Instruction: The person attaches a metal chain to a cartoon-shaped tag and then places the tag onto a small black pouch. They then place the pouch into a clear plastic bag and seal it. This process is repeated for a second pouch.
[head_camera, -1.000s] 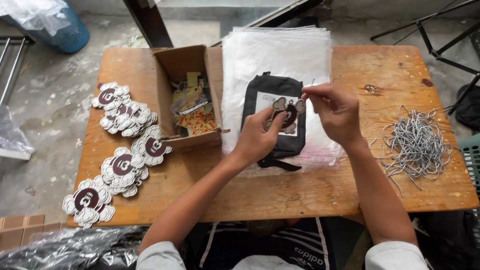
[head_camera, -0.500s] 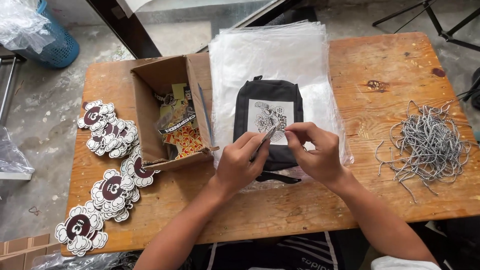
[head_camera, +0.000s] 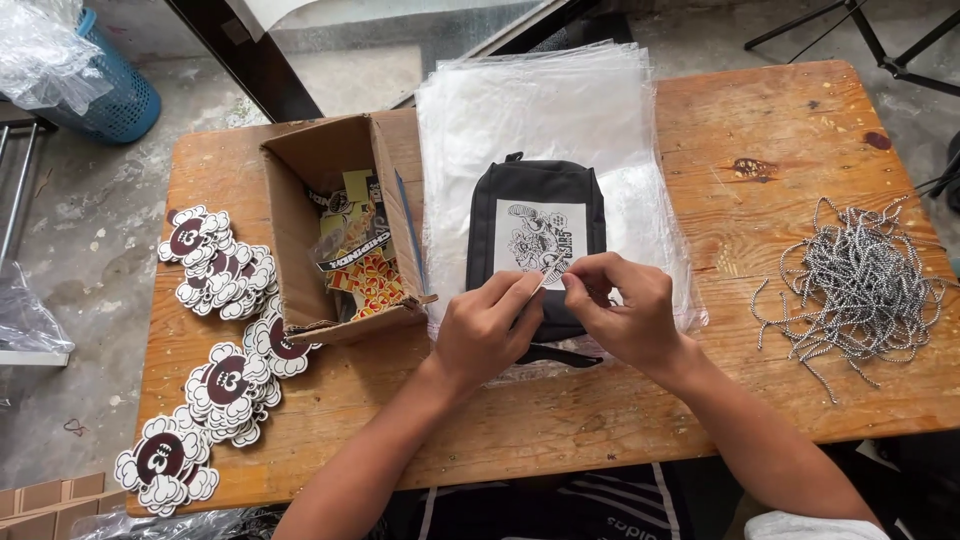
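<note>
A small black pouch (head_camera: 535, 200) with a white printed patch lies on a stack of clear plastic bags (head_camera: 545, 110) in the middle of the wooden table (head_camera: 760, 130). My left hand (head_camera: 485, 330) and my right hand (head_camera: 625, 310) rest on the pouch's near end. Both pinch a thin light cord or tag string (head_camera: 552, 278) between their fingertips, just below the white patch.
An open cardboard box (head_camera: 300, 190) of stickers and cards stands left of the bags. Piles of cloud-shaped brown and white stickers (head_camera: 215, 265) lie along the table's left side. A heap of black and white cords (head_camera: 860, 285) sits at the right. A blue basket (head_camera: 105, 95) stands on the floor.
My hands have come down from above the pouch to its near end, and the fingers have closed in together on the thin cord. The view has shifted a little.
</note>
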